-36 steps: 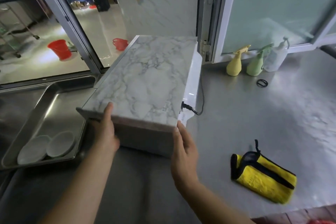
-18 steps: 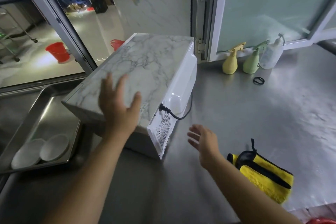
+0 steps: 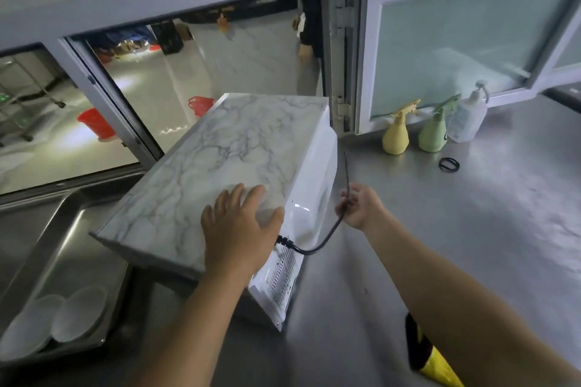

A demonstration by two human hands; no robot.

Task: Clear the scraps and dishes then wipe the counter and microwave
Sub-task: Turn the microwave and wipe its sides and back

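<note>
The microwave [image 3: 226, 160], with a marble-patterned top and white back panel, stands turned on the steel counter [image 3: 471, 229], its back facing me at the right. My left hand [image 3: 239, 226] lies flat on its top near the back corner. My right hand [image 3: 358, 206] holds the black power cord [image 3: 323, 240] that runs from the back panel. A yellow and black cloth [image 3: 437, 364] lies at the bottom right, mostly hidden by my right forearm. Two white dishes [image 3: 56, 320] rest in a steel tray [image 3: 72, 229] at the left.
A yellow spray bottle [image 3: 396, 132], a green spray bottle [image 3: 435, 132] and a clear pump bottle [image 3: 467, 118] stand by the frosted window at the back. A black ring [image 3: 449, 164] lies in front of them. An open window sits behind the microwave.
My left hand slid across the microwave top toward its back corner. My right hand rose from near the cloth and took hold of the power cord. The microwave turned slightly more.
</note>
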